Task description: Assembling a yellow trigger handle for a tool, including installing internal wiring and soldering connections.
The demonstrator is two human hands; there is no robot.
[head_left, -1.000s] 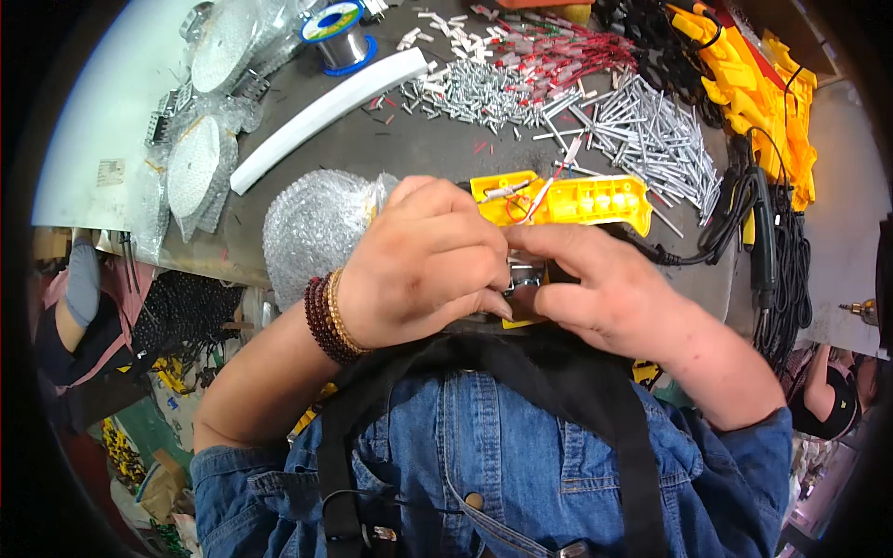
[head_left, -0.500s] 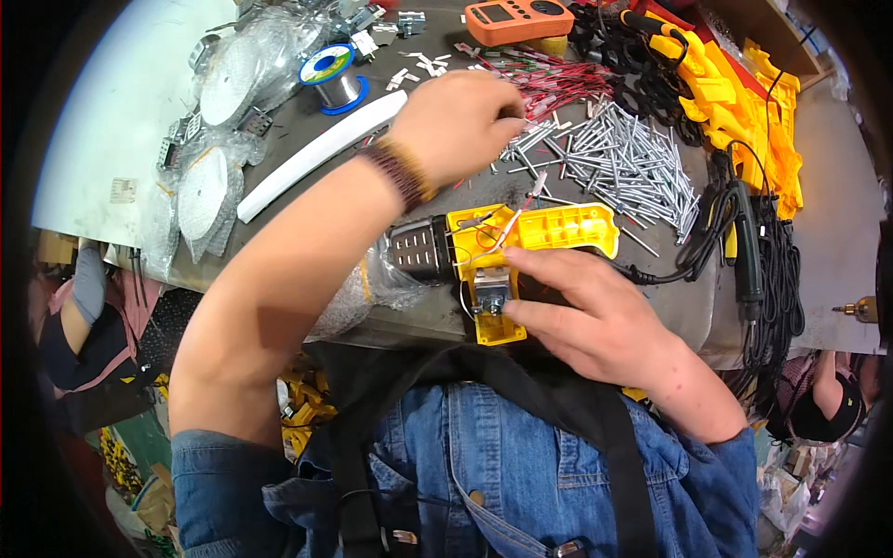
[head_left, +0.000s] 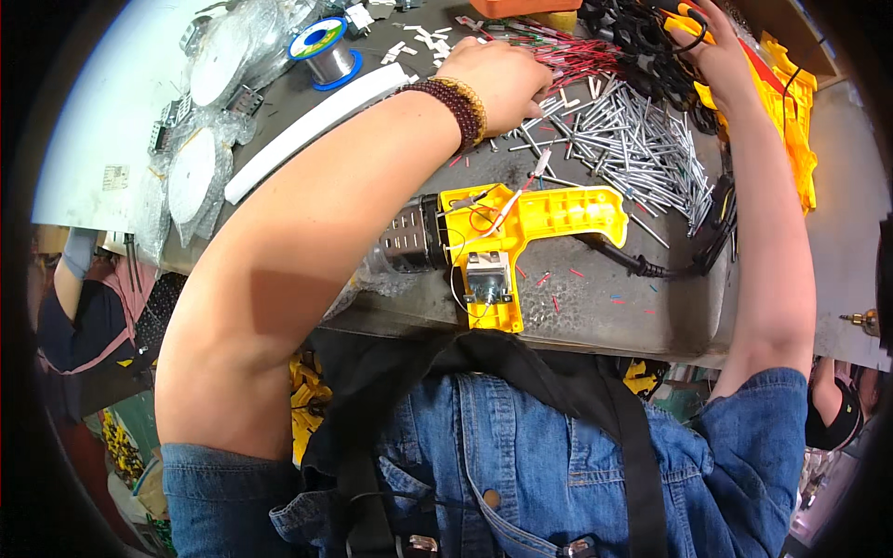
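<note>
My left hand (head_left: 498, 82) is over the near edge of the red wires (head_left: 581, 56), beside a heap of thin metal rods (head_left: 633, 139). Its fingers curl downward, and their tips are hidden. At the far right, my right hand (head_left: 721, 58) closes around something by a black loop and yellow parts; I cannot make out what. In front of me lies an opened yellow pistol-shaped tool housing (head_left: 572, 212), untouched. A black slotted barrel (head_left: 414, 234) joins its left side. Inside are loose wires and a dark, boxy part (head_left: 489, 281) with metal tabs.
A white tube (head_left: 312, 135) and a solder spool (head_left: 326, 56) lie left of centre. Bubble-wrapped round parts (head_left: 197, 172) are farther left. An orange device (head_left: 521, 7) is at the far edge. Yellow shells (head_left: 795, 121) and a black cable (head_left: 651, 268) occupy the right side.
My right hand has left the yellow housing and reached to the far right, among the black and yellow items. My left hand has shifted slightly right and lower over the wires.
</note>
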